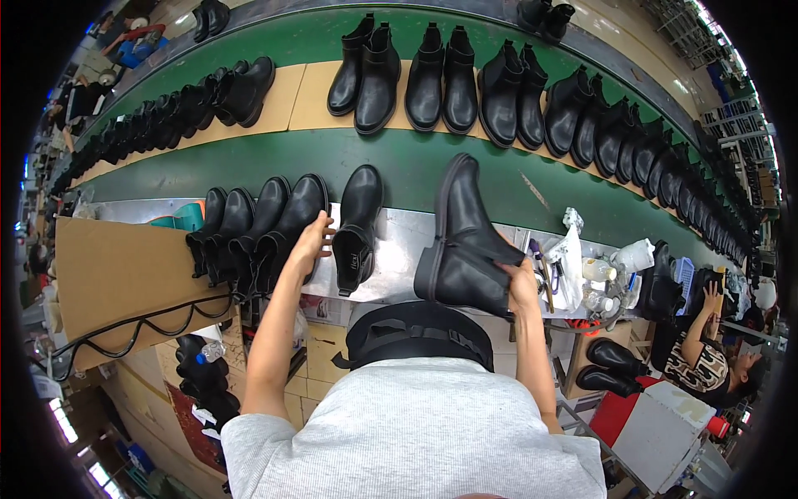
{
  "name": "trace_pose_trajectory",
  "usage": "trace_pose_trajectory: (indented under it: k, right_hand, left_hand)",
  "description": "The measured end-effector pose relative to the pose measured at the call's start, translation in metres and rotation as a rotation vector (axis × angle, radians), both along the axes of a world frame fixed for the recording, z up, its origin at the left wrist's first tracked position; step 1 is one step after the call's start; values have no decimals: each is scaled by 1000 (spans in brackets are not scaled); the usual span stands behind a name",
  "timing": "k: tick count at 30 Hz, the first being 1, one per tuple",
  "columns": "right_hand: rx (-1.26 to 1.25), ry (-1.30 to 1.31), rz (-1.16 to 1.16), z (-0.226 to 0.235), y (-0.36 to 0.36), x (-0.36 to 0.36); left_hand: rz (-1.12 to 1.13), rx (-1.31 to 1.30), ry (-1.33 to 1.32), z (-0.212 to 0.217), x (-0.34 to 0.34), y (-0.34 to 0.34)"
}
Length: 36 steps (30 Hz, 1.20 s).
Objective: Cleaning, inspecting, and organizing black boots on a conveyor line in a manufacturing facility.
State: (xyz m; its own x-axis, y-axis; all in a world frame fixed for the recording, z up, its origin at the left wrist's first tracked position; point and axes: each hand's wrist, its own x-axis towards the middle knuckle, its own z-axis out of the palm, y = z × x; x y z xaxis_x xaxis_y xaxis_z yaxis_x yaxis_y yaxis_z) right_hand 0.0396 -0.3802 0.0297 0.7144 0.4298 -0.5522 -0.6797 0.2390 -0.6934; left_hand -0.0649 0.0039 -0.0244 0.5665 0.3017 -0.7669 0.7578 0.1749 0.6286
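Observation:
My right hand [522, 288] is closed around the upper shaft of a black ankle boot [467, 264], held tilted with its sole to the left, over the bench edge. My left hand [314, 241] has its fingers apart and lies against the right side of a black boot [306, 204], the last of a short row. Just right of those fingers, another black boot [360, 218] stands by itself, its opening facing me and its toe pointing away. Several more boots [235, 212] fill the row to the left.
A green conveyor belt [407, 158] runs across, carrying pairs of black boots on cardboard. Along the metal bench [399, 249] at right are plastic bottles [597, 270] and a white crumpled bag [569, 262]. A cardboard sheet [125, 279] stands at left. Another person [706, 358] sits far right.

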Motion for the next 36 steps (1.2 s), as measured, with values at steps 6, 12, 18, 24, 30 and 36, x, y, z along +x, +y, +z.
trace_pose_trajectory:
  k: [6, 12, 18, 24, 30, 36]
  right_hand:
    - [-605, -622, 344, -9, 55, -3]
    - [-518, -503, 417, -39, 121, -22]
    - [-418, -506, 517, -31, 122, -10]
    - [-334, -483, 557, -59, 81, 16]
    - [-586, -49, 611, -97, 20, 30]
    - [-687, 171, 719, -112, 9, 26]
  left_hand:
    - [115, -6, -130, -14, 7, -30]
    - [168, 670, -421, -11, 2, -28]
    - [-417, 761, -230, 95, 9, -103]
    - [-220, 778, -263, 35, 27, -92]
    - [-133, 781, -445, 109, 51, 4]
    - [-103, 1043, -425, 133, 163, 119]
